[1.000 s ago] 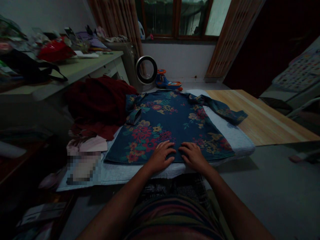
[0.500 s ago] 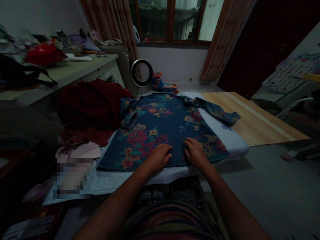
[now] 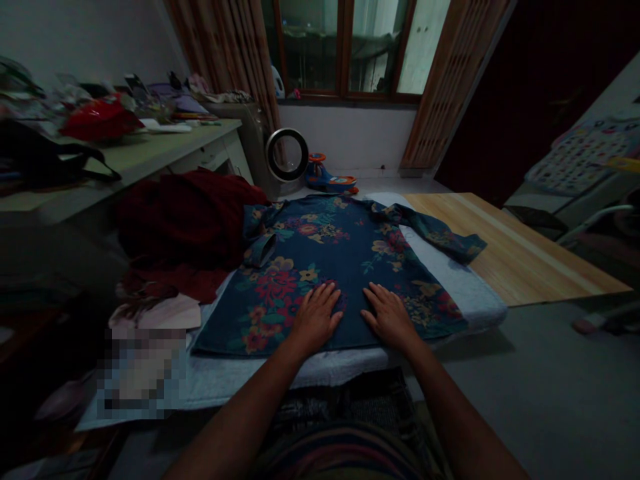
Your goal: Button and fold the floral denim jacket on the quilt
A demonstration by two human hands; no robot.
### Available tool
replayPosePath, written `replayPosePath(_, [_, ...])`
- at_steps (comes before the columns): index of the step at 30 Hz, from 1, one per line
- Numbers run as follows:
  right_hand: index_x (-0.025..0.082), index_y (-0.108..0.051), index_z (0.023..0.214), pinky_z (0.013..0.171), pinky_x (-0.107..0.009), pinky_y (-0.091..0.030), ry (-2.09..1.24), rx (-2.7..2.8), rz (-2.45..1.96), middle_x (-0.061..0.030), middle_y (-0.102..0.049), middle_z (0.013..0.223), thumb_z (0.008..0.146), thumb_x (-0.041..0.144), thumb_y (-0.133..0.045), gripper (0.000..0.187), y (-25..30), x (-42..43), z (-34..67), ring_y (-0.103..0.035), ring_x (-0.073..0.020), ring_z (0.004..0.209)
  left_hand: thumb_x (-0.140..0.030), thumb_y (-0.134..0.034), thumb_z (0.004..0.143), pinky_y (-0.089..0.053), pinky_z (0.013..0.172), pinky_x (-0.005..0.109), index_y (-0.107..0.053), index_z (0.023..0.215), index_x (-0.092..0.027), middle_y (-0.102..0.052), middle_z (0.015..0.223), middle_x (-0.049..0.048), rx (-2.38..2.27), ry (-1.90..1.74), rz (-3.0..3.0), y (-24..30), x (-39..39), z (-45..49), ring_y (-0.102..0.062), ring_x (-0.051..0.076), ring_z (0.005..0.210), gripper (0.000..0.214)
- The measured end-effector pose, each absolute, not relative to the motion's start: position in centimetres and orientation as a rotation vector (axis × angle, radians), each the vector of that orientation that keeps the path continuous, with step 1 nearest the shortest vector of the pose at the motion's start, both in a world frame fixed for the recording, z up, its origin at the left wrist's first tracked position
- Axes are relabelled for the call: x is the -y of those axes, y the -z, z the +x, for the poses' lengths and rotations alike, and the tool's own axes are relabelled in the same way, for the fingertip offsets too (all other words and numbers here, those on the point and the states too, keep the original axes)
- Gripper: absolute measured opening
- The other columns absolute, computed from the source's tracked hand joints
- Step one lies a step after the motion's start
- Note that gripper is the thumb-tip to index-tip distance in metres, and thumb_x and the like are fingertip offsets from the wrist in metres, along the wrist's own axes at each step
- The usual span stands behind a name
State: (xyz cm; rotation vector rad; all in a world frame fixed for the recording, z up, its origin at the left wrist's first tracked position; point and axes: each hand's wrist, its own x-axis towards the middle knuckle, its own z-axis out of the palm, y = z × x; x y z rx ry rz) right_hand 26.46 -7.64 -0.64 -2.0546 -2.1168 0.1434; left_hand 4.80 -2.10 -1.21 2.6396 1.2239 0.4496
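Both your forearms reached forward from the lower edge of the view and angled inward, so that your hands came near each other over the lower middle of the floral shirt [image 3: 345, 267]. Your left hand [image 3: 315, 320] lay palm down, its fingers pointing away from you and slightly to the right. Your right hand [image 3: 390, 317] lay palm down too, its fingers turned forward and to the left. A strip of plain blue fabric showed between the two.

The fingers of each hand were extended and a little apart, with the thumbs turned in toward each other. They had hold of nothing; both hands rested on the shirt's surface, though how hard they pressed you could not tell from this view.

The shirt was spread in front of you on a pale cloth [image 3: 240, 377], its hem toward you. Its right sleeve [image 3: 440, 237] stretched out across the cloth and onto a wooden board [image 3: 520, 243]. Its left sleeve [image 3: 261, 251] was bent back, the cuff facing you, just beside a dark red heap of fabric [image 3: 187, 217]. Beyond that heap, at left, stood a cluttered desk [image 3: 210, 147].
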Motion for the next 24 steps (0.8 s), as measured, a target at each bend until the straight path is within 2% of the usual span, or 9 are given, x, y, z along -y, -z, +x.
replayPosePath(5, [0.021,-0.044,0.146,0.112,-0.050,-0.028,-0.047,1.978,-2.252,-0.0124,-0.035,0.156,0.095,0.050,-0.043,0.058,1.0,8.0,30.0,-0.030,-0.0331,0.142,-0.037,-0.048,0.096,-0.022,0.119,0.049,-0.041,0.144,-0.024,-0.036,0.157,0.0062,-1.221,-0.437,2.623,1.0,2.1,4.7,-0.029,0.024,0.145,0.050])
replayPosePath(11, [0.012,-0.054,0.135,0.109,-0.053,-0.029,0.013,1.847,-2.310,-0.0208,-0.044,0.147,0.094,0.034,-0.044,0.047,-0.3,5.2,29.0,-0.033,-0.0371,0.139,-0.036,-0.050,0.095,-0.022,0.119,0.049,-0.042,0.144,-0.026,-0.037,0.156,0.0053,-1.231,-0.498,2.624,1.4,2.2,4.7,-0.030,0.024,0.144,0.051])
replayPosePath(16, [0.020,-0.047,0.142,0.115,-0.046,-0.025,-0.063,2.121,-1.955,-0.0095,-0.037,0.155,0.095,0.023,-0.040,0.048,-0.4,1.2,24.3,-0.029,-0.0283,0.143,-0.036,-0.050,0.095,-0.022,0.120,0.048,-0.040,0.146,-0.025,-0.038,0.156,0.0054,-1.238,-0.504,2.626,1.5,2.2,4.8,-0.030,0.025,0.144,0.053])
replayPosePath(19, [0.019,-0.049,0.141,0.115,-0.047,-0.025,-0.105,2.153,-1.940,-0.0107,-0.040,0.153,0.096,0.024,-0.039,0.047,0.5,0.2,23.1,-0.032,-0.0280,0.142,-0.035,-0.050,0.094,-0.022,0.120,0.048,-0.039,0.146,-0.022,-0.038,0.155,0.0066,-1.245,-0.483,2.615,1.2,2.2,4.7,-0.030,0.025,0.144,0.055])
replayPosePath(24, [0.018,-0.051,0.140,0.115,-0.046,-0.027,-0.096,2.139,-1.926,-0.0116,-0.043,0.151,0.096,0.025,-0.040,0.046,1.3,0.1,23.3,-0.035,-0.0270,0.140,-0.035,-0.050,0.094,-0.022,0.119,0.050,-0.039,0.146,-0.024,-0.039,0.155,0.0073,-1.242,-0.498,2.600,1.3,2.3,4.8,-0.031,0.025,0.144,0.054])
